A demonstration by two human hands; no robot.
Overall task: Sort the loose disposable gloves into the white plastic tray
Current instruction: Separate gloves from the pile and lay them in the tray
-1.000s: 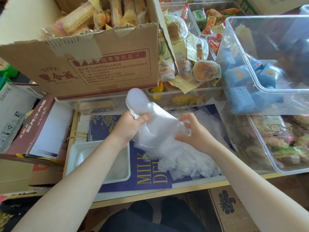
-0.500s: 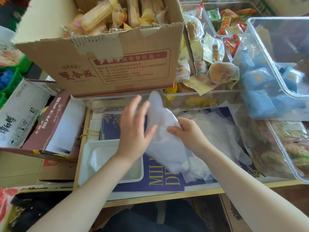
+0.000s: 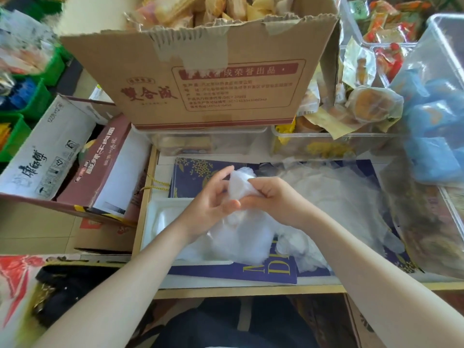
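Both hands meet just above the right end of the tray (image 3: 157, 222), and between them is a crumpled bunch of clear gloves (image 3: 239, 185). The right hand (image 3: 273, 199) has its grip curled round the bunch, fingers pinching the film from the right. The left hand (image 3: 213, 197) comes in from the tray side, fingers loosely bent against the plastic, thumb underneath — it looks to be pinching the lower edge, though the film hides the exact contact.

More film hangs down from the bunch and already spills across the tray's right half, over its near rim and onto the blue bag (image 3: 190, 177) lying under the tray. A looser heap of gloves (image 3: 339, 194) lies to the right of the tray, well apart from it.

Here is what matters: the tray lies left of and below the grip, and the held bunch runs roughly upright, top toward the carton (image 3: 200, 79) behind the tray. The left hand is the nearer one to the tray. My read: a short push down and left should land the bunch inside.
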